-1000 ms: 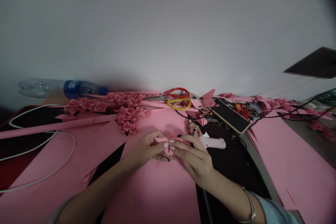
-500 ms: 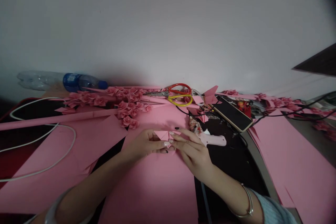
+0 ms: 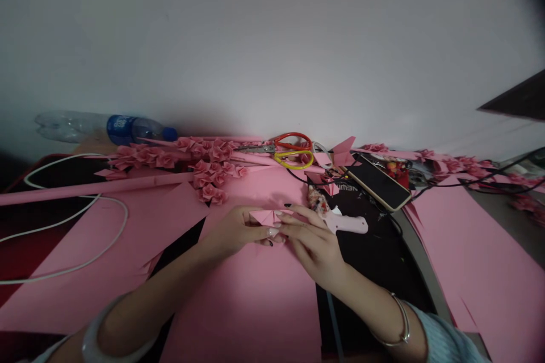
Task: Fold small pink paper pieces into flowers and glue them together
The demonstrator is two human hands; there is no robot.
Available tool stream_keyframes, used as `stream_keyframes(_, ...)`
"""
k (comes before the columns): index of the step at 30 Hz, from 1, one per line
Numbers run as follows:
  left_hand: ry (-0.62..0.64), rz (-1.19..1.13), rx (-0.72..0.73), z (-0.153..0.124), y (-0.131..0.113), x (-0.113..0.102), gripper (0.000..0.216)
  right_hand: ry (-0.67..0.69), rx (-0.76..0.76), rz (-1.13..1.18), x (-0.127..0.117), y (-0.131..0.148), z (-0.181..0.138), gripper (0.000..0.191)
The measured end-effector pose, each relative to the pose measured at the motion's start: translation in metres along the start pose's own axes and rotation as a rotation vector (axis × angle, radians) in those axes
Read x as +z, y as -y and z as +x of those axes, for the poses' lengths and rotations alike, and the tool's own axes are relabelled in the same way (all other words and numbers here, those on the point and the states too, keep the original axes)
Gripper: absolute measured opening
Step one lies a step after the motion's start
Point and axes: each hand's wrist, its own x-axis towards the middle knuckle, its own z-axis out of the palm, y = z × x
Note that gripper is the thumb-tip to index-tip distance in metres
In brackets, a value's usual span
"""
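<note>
Between my two hands is a small piece of folded pink paper point(image 3: 264, 217) with creased, pointed flaps. My left hand point(image 3: 238, 231) pinches its left side, thumb in front and fingers behind. From the right, my right hand point(image 3: 313, 241) presses its fingertips on the paper's right part, covering much of it. Both hands are just above a large sheet of pink paper point(image 3: 251, 300). Close beyond my right hand lies a pale pink hot glue gun point(image 3: 349, 223) with a speckled, furry-looking front end.
Scissors point(image 3: 293, 150) with red and yellow handles lie among pink paper roses point(image 3: 210, 178) and rolled paper stems. A phone point(image 3: 377, 184) rests at right. A plastic bottle point(image 3: 121, 129) lies by the wall. White cable point(image 3: 123, 221) loops over sheets at left; more pink sheets point(image 3: 485, 255) are at right.
The view has shifted slightly, so the background sits a little to the right and higher. Both hands keep hold of the folded paper, my right fingers moving slightly on it.
</note>
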Motion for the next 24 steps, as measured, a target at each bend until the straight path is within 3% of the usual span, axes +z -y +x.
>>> stream_keyframes(4, 0.027, 0.044, 0.082, 0.001, -0.001, 0.0, 0.029, -0.097, 0.138, 0.061, -0.002, 0.005, -0.002, 0.038)
stream_keyframes(9, 0.092, 0.068, 0.1, 0.002, 0.0, 0.0, 0.041, -0.204, 0.325, 0.127, 0.003, 0.004, -0.009, 0.024)
stream_keyframes(11, 0.122, 0.107, 0.095, 0.0, 0.001, 0.0, 0.04, -0.147, 0.409, 0.187, 0.005, 0.006, -0.01, 0.019)
stream_keyframes(14, 0.155, 0.168, 0.079, -0.003, 0.0, 0.001, 0.041, 0.048, 0.509, 0.276, 0.007, 0.011, -0.007, 0.007)
stream_keyframes(17, 0.185, 0.212, 0.064, -0.006, -0.002, 0.001, 0.043, 0.186, 0.558, 0.303, 0.007, 0.014, -0.004, 0.014)
stream_keyframes(24, 0.213, 0.248, 0.063, -0.007, -0.004, 0.003, 0.049, 0.206, 0.593, 0.353, 0.009, 0.01, -0.004, 0.025)
